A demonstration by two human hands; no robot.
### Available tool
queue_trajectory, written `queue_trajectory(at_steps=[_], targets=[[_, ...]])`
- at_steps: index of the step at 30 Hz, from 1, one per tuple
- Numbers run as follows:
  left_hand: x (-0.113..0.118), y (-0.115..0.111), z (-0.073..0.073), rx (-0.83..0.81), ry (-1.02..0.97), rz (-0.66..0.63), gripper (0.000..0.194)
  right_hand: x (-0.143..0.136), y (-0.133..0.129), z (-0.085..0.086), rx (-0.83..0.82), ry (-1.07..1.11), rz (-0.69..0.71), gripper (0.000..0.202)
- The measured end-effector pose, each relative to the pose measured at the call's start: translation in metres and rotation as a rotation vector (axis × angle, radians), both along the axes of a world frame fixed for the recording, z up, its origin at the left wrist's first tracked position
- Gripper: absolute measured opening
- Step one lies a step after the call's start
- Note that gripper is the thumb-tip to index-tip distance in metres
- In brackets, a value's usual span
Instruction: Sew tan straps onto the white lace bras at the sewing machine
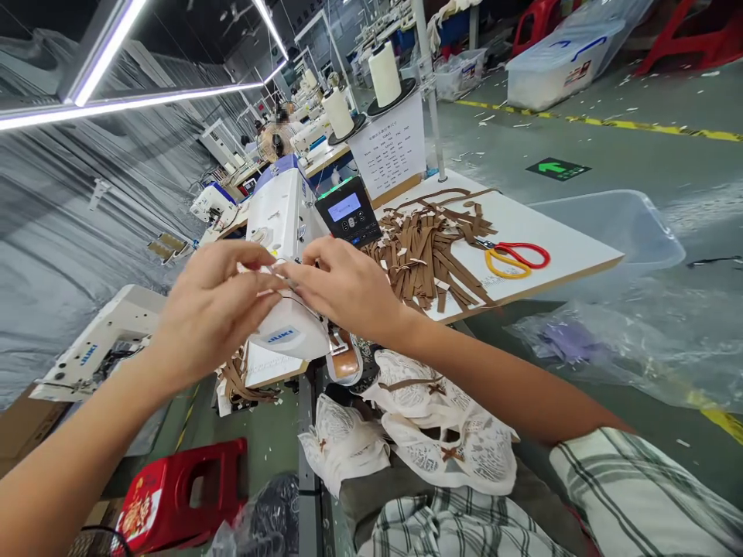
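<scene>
In front of the white sewing machine, at the top of its head, my left hand and my right hand meet with their fingertips close together. Both hands are closed in a pinch. Whatever lies between the fingers is too small and covered to make out. Below the machine head, the presser area shows in part. White lace bras with small brown bows rest across my lap, under my right forearm.
Brown fabric strips are piled on the white table at right, beside scissors with red and yellow handles. A control panel and thread cones stand behind. At lower left is a red stool.
</scene>
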State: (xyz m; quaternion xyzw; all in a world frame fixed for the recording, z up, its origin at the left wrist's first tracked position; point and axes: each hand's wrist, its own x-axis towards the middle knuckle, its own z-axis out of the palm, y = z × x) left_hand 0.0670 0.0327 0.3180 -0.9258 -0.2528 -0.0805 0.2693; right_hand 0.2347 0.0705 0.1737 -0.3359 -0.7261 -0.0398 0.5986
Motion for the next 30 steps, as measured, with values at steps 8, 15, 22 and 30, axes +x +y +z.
queue_trajectory(at_steps=[8, 15, 22, 30], targets=[[-0.012, 0.015, 0.011, 0.127, 0.044, -0.073, 0.011, -0.007, 0.004, -0.015, 0.093, 0.134, -0.021, 0.020], [-0.011, 0.026, 0.008, 0.111, 0.170, -0.090, 0.012, 0.006, -0.005, -0.052, -0.421, 0.518, 0.575, 0.019], [0.018, 0.043, 0.015, -0.175, 0.256, -0.011, 0.027, 0.015, -0.001, -0.055, -0.448, 0.645, 0.965, 0.016], [0.011, 0.023, 0.001, -0.163, 0.049, -0.082, 0.013, 0.008, -0.005, -0.029, -0.354, 0.618, 1.085, 0.013]])
